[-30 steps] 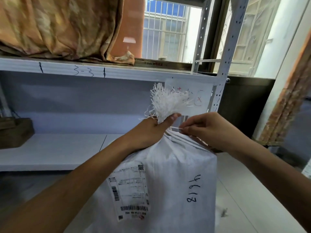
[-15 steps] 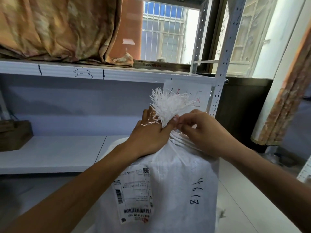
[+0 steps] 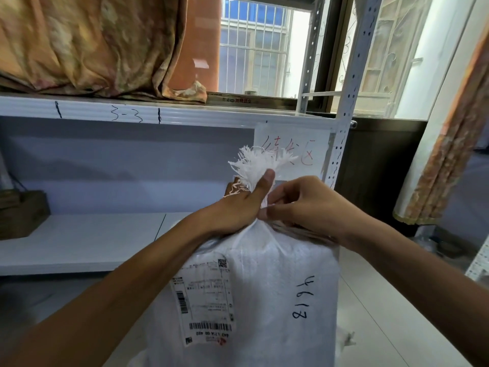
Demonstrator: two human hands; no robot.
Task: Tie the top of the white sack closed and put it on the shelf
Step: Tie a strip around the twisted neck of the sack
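Note:
The white woven sack [image 3: 267,282] stands upright on the floor in front of the shelf, with a shipping label and the number 4618 on its side. Its gathered neck ends in a frayed white tuft [image 3: 258,165]. My left hand [image 3: 242,205] is clenched around that neck just under the tuft, thumb pointing up. My right hand [image 3: 304,205] pinches a thin white string at the neck, right beside my left hand. The white lower shelf board [image 3: 79,239] lies behind and left of the sack.
A dark wooden box [image 3: 22,214] sits at the left end of the lower shelf. The upper board [image 3: 132,115] is marked 3-3 and carries orange patterned cloth [image 3: 87,43]. A perforated shelf post [image 3: 344,133] stands right of the sack, with a paper sign [image 3: 293,149] beside it.
The right hand has moved in from the right to the neck and shifted along it, working the string. The left hand stayed clenched on the neck, its thumb now raised.

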